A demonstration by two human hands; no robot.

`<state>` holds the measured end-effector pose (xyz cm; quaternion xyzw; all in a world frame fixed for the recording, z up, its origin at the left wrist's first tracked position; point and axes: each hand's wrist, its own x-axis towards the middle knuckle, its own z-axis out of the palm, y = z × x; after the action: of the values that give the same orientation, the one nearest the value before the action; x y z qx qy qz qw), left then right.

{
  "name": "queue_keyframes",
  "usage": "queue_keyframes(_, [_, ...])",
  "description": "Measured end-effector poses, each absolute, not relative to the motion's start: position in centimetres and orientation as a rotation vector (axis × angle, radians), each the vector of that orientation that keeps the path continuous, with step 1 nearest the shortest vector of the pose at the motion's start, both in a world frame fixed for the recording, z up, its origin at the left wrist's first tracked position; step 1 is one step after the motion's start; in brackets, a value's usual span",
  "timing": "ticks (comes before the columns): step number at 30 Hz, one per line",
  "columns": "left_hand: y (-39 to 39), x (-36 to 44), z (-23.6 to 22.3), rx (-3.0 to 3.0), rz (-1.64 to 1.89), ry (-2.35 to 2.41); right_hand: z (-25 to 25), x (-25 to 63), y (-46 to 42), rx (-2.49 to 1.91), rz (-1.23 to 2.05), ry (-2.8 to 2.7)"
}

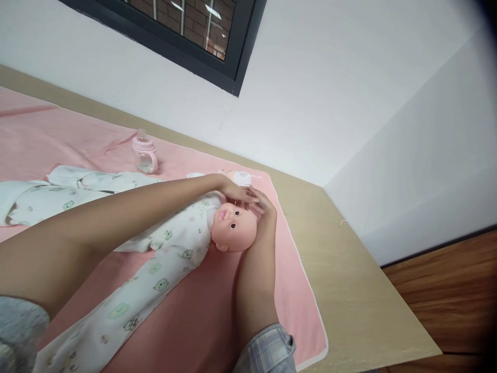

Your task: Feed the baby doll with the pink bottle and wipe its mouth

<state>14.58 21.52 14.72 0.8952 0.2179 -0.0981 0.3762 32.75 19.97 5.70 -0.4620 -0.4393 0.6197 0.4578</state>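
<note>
A baby doll (235, 235) lies on its back on a pink mat, its head toward the right, dressed in a white sleepsuit (166, 280) with green animal prints. Across its chest reaches my left arm; my left hand (238, 194) is at the far side of the doll's head, fingers stretched out. My right hand (264, 201) curves round the crown from the right, its fingers extended and meeting those of the left. Parts of both hands' fingers are hidden behind the head. Just beyond them lies a white printed item (243, 178), partly covered.
A pink-topped baby bottle (145, 153) with a handle stands on the pink mat (306, 321) beyond the doll. The mat lies on a light wooden table (349, 295). Behind it rise a white wall (291, 93) and a dark-framed window (233, 72).
</note>
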Motion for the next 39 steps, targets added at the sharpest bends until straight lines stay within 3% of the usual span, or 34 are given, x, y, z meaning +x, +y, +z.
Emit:
queue_keyframes(7, [23.1, 10.4, 17.7, 2.593, 0.053, 0.943, 5.7, 32.7, 19.8, -1.006, 1.55, -0.995])
queue_keyframes(16, [20.3, 6.0, 19.0, 2.501, 0.299, 1.242, 5.2, 31.3, 19.5, -1.15, 1.583, -0.922])
queue_keyframes(24, [15.8, 3.5, 18.6, 2.489, 0.599, 1.11, 4.4, 32.2, 20.1, -1.116, 1.479, -0.881])
queue_keyframes(39, [17.5, 3.1, 16.6, 2.383, 0.743, 0.967, 13.8, 31.2, 15.9, -1.026, 1.194, -1.534])
